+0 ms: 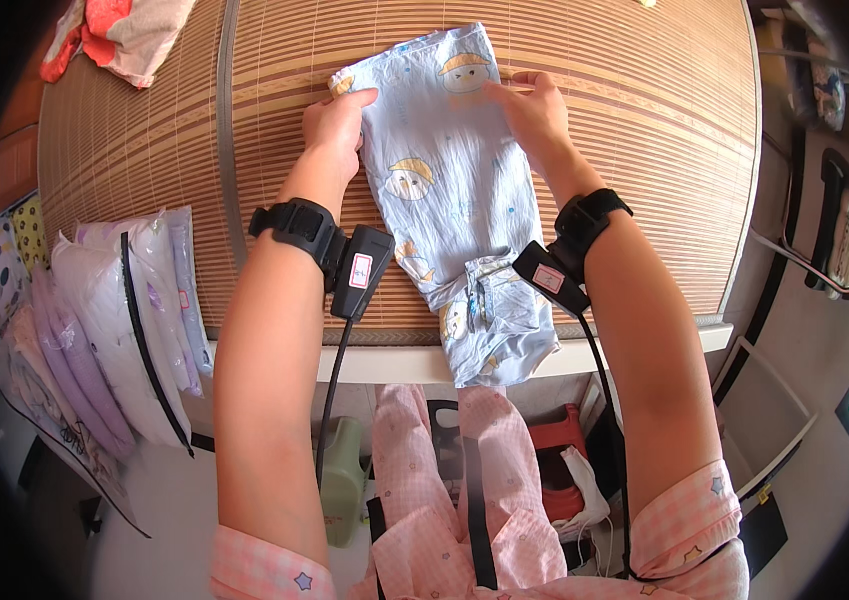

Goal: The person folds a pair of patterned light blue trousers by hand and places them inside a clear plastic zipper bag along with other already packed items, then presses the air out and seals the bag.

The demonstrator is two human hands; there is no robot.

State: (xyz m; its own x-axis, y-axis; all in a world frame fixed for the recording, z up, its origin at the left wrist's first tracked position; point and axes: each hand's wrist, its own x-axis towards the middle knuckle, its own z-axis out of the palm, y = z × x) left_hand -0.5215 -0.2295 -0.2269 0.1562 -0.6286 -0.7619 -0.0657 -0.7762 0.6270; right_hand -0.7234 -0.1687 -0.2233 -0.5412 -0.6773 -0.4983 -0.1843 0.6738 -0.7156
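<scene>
A light blue cloth garment (462, 187) printed with yellow-capped cartoon faces lies lengthwise on a slatted bamboo mat (619, 150). Its far end is flat with a straight edge, and its near end is bunched and hangs over the white table edge (379, 364). At the far left side of the cloth, my left hand (338, 127) pinches its border between thumb and fingers. My right hand (533, 112) is at the opposite side, thumb on the cloth and fingers apart beside it; whether it grips the fabric I cannot tell. Each wrist wears a black strap with a small cabled box.
A red and beige cloth (124, 37) lies at the mat's far left corner. Plastic-wrapped bedding (124, 300) is stacked at the left. Below the table edge are a green plastic container (342, 480) and a red stool (559, 450). A black-framed chair (841, 225) stands at the right.
</scene>
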